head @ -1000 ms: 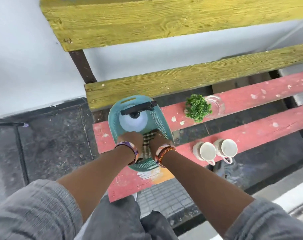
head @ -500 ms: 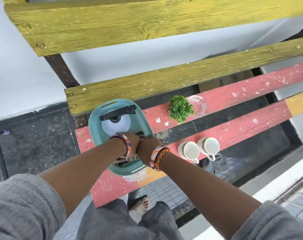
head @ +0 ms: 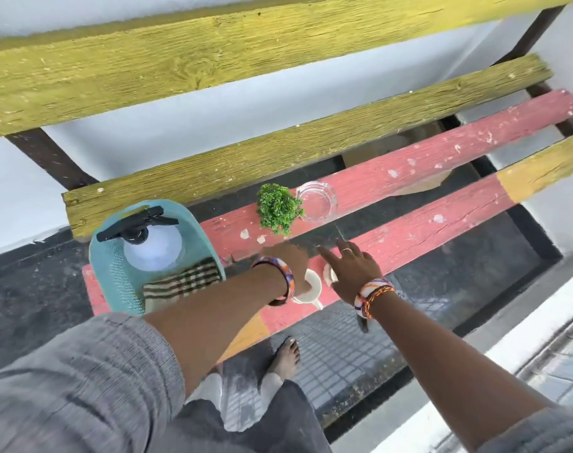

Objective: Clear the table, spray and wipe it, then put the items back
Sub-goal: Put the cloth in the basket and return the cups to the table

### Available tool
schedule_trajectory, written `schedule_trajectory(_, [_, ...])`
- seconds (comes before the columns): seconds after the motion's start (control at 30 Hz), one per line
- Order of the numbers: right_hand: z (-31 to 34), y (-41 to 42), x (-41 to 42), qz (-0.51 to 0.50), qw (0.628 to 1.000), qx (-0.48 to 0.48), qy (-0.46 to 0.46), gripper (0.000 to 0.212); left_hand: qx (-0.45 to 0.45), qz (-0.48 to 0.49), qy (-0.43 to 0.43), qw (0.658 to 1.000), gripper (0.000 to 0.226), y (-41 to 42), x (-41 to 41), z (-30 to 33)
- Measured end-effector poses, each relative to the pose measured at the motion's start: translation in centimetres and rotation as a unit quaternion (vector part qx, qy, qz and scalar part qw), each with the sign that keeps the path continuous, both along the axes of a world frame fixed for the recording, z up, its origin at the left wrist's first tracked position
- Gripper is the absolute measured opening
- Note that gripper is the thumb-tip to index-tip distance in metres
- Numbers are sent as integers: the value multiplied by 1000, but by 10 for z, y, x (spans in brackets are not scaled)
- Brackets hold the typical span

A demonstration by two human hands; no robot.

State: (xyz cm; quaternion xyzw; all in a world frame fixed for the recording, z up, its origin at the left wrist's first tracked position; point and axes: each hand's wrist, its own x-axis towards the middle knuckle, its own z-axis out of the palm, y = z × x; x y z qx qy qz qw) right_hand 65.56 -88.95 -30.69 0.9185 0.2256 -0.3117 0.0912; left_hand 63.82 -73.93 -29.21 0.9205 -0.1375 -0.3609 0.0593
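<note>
Your teal basket point(head: 115, 273) sits at the left end of the red slatted table point(head: 442, 158) and holds a white spray bottle point(head: 152, 248) with a black trigger beside a folded striped cloth point(head: 183, 282). Your left hand point(head: 290, 259) hangs over one white mug point(head: 311, 287); whether it is gripping, you cannot tell. Your right hand point(head: 352, 264) is spread above the second mug point(head: 329, 273). A small green plant point(head: 278, 209) touches an empty glass ashtray point(head: 318, 201).
</note>
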Motion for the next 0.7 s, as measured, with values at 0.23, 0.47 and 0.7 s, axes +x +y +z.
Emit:
schedule_trajectory(0.23, [-42, -43, 6, -100, 989, 64, 89, 87, 8, 189, 77, 979, 71, -66, -9, -48])
schedule_trajectory(0.47, [-58, -41, 0, -123, 985, 112, 42, 65, -78, 291, 73, 951, 59, -53, -20, -65])
schedule_trajectory(0.7, [-43, -6, -29, 33, 984, 60, 162, 71, -117, 278, 122, 945, 65, 0, -81, -43])
